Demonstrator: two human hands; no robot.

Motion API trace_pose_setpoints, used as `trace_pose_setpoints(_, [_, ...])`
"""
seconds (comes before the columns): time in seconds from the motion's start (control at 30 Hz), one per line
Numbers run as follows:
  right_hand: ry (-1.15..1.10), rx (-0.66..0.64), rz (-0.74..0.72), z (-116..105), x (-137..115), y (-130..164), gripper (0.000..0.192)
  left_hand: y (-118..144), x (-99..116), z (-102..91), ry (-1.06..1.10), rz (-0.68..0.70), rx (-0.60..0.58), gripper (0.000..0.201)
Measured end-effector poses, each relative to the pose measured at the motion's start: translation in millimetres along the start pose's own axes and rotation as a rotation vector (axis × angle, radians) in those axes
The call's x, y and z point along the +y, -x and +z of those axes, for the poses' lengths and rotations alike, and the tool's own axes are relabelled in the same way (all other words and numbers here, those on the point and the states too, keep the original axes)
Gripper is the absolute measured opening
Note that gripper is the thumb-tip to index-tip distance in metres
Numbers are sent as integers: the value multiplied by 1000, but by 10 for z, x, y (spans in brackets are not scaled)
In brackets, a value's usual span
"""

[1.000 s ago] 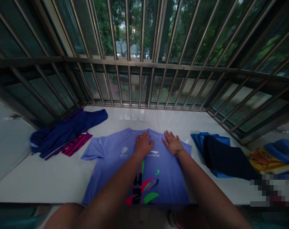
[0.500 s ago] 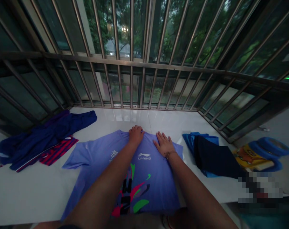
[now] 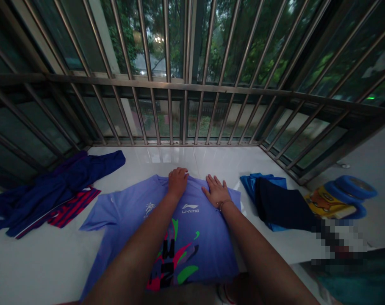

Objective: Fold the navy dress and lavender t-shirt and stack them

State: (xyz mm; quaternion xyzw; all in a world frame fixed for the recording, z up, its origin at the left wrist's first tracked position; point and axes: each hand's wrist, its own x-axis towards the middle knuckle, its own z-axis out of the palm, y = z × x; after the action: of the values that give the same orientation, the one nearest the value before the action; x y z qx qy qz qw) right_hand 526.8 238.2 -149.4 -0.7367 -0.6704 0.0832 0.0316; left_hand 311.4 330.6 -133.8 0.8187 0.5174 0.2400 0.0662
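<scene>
Forearms reaching forward over a lilac T-shirt (image 3: 192, 228) spread face-up on a white tiled ledge (image 3: 36, 262), hem at the near edge, collar away. Left hand (image 3: 177, 182) curled at the collar, fingers closed on the neckline fabric. Right hand (image 3: 216, 191) flat and relaxed, palm down on the shirt's right shoulder, grasping nothing, thin bracelet (image 3: 224, 203) at the wrist. White logo (image 3: 190, 208) between the two wrists, bright printed graphic (image 3: 173, 258) nearer the hem. Left of the shirt, well apart: crumpled navy garment (image 3: 59, 186) lying over a red-striped one (image 3: 70, 207). Right, just beside the sleeve: dark folded cloth (image 3: 284, 207) stacked on a blue one (image 3: 252, 182). Beyond, metal window bars (image 3: 167, 110) closing in the ledge, green trees (image 3: 230, 38) outside.
</scene>
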Motion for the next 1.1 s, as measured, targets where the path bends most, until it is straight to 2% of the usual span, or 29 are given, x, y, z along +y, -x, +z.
trace_pose_setpoints(0.13, [17, -11, 24, 19, 4, -16, 83, 24, 38, 34, -12, 146, -122, 27])
trace_pose_setpoints(0.37, [35, -48, 44, -4, -23, -31, 83, 41, 51, 137, -42, 158, -156, 32])
trace_pose_setpoints(0.5, [27, -50, 67, -23, -51, -30, 84, 133, 57, 196, -41, 124, -116, 41])
trace_pose_setpoints(0.6, [-1, -41, 64, -49, -55, -42, 80, 157, 35, 213, -41, 35, -50, 42])
trace_pose_setpoints(0.8, [-10, 62, 92, -193, -66, -159, 54, 77, -66, 189, -3, -184, 49, 31])
trace_pose_setpoints(0.93, [-3, 134, 70, -273, -134, -270, 36, 59, -123, 162, 59, -195, 63, 16])
trace_pose_setpoints(1.1, [-34, 160, 5, -253, -265, -392, 32, 66, -172, 151, 135, -157, 82, 8])
